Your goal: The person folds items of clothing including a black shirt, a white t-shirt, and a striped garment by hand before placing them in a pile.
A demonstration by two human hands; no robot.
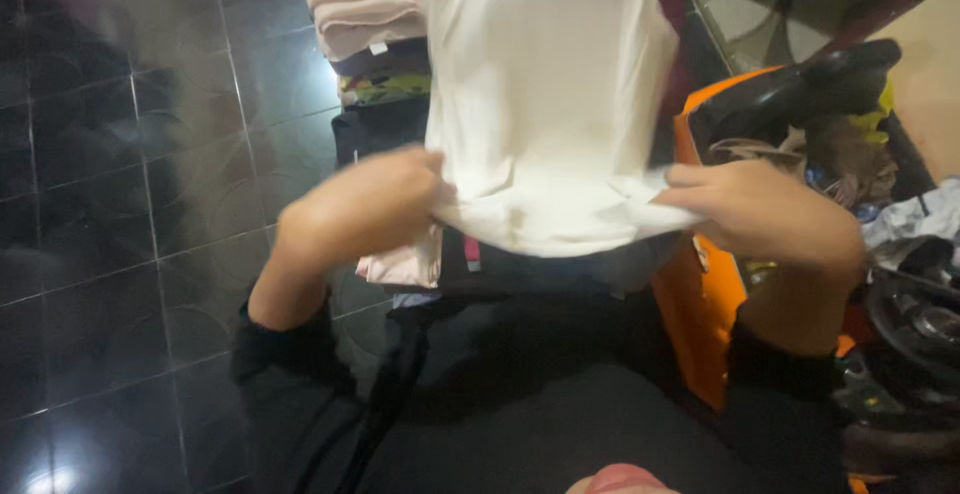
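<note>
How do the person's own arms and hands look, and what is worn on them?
Both arms wear long black sleeves, pushed back so that the wrists and part of the forearms are bare. The left hand and the right hand are bare: no gloves show, and no ring, watch or bracelet can be seen. The picture is blurred, so small details cannot be told.

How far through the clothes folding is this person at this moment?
Done, by the look of it: a stack of folded clothes lies on the dark tiled floor, a pink piece on top. In hand: the left hand and right hand each grip the near edge of a white garment, held up. Left: loose clothes heaped in the orange basket at the right.
</note>
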